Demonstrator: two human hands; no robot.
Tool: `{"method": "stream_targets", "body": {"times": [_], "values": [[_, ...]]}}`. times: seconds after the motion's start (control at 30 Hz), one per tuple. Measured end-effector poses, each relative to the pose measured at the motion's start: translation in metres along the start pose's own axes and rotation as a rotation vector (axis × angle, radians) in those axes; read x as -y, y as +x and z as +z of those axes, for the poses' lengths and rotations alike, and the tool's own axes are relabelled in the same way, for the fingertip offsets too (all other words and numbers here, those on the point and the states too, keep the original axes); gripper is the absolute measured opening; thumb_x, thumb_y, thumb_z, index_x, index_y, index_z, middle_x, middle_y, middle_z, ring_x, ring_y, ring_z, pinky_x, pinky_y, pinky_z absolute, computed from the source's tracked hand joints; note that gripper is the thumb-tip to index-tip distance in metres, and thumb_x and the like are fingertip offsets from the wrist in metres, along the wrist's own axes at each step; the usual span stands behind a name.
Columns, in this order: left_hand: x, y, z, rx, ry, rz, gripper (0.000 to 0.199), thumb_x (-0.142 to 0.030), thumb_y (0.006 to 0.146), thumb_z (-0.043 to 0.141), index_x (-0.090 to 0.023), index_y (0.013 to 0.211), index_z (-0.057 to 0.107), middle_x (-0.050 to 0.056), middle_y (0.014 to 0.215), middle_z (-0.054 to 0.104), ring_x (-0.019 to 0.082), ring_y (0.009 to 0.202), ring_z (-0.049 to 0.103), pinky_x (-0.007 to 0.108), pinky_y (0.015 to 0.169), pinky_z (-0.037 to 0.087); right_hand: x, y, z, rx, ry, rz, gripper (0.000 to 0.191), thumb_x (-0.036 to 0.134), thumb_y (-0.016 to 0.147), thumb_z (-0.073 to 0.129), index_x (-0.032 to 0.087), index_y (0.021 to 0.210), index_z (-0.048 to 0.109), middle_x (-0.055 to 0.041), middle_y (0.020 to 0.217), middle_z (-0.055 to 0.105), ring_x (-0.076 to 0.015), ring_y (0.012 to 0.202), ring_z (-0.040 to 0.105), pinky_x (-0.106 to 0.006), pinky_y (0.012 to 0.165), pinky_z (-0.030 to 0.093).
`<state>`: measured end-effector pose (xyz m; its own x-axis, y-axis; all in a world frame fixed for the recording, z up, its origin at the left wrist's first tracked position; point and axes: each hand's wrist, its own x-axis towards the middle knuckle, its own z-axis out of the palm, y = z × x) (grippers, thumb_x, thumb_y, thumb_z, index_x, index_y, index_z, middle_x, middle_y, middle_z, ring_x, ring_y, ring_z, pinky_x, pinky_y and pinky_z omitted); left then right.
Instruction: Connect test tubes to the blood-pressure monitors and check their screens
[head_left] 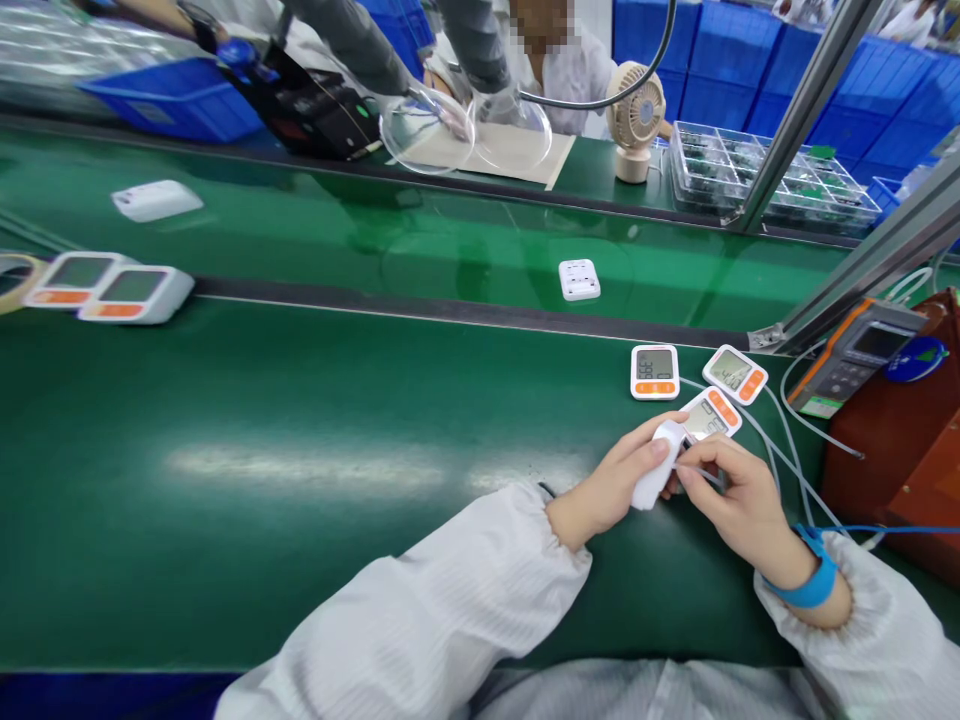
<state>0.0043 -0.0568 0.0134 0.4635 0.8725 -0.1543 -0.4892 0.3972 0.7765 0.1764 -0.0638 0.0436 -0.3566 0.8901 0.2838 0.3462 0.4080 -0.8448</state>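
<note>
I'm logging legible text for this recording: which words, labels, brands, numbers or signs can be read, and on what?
None reads with certainty.
Three white devices at right: dark marks on the screens, too small and blurred.
Two white devices at far left: nothing legible.
Grey-and-orange instrument: green-and-white label, too small.
Blue disc: green mark, no legible wording.

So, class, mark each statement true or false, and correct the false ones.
1. The left hand holds a white device. True.
2. The blue wristband is on the left wrist. False: it circles the wrist of the right hand.
3. The fan stands left of the clear compartment tray. True.
4. The tape roll lies at the picture's right edge. False: it is at the left edge.
</note>
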Motion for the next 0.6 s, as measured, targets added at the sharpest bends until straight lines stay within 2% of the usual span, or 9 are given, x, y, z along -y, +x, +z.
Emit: {"method": "stream_targets", "body": {"times": [0.23, 0.6], "values": [[-0.0018, -0.0008, 0.0026, -0.018, 0.050, -0.010, 0.082, -0.065, 0.078, 0.071, -0.014, 0.137, 0.049, 0.004, 0.089, 0.059, 0.012, 0.065, 0.054, 0.028, 0.062, 0.044, 0.0013, -0.0007, 0.0008, -0.004, 0.025, 0.009, 0.013, 0.021, 0.097, 0.058, 0.019, 0.085, 0.065, -0.0021, 0.081, 0.065, -0.0152, 0.075, 0.062, -0.028, 0.071, 0.051], [0.0051, -0.0004, -0.0019, -0.006, 0.031, -0.001, 0.076, -0.063, 0.082, 0.068, -0.015, 0.139, 0.050, 0.004, 0.088, 0.061, 0.013, 0.066, 0.055, 0.027, 0.063, 0.044, 0.0008, -0.0017, 0.0012, -0.019, -0.052, -0.017, 0.014, 0.022, 0.097, 0.058, 0.019, 0.084, 0.065, -0.0019, 0.079, 0.064, -0.0150, 0.074, 0.060, -0.028, 0.069, 0.048]]}}
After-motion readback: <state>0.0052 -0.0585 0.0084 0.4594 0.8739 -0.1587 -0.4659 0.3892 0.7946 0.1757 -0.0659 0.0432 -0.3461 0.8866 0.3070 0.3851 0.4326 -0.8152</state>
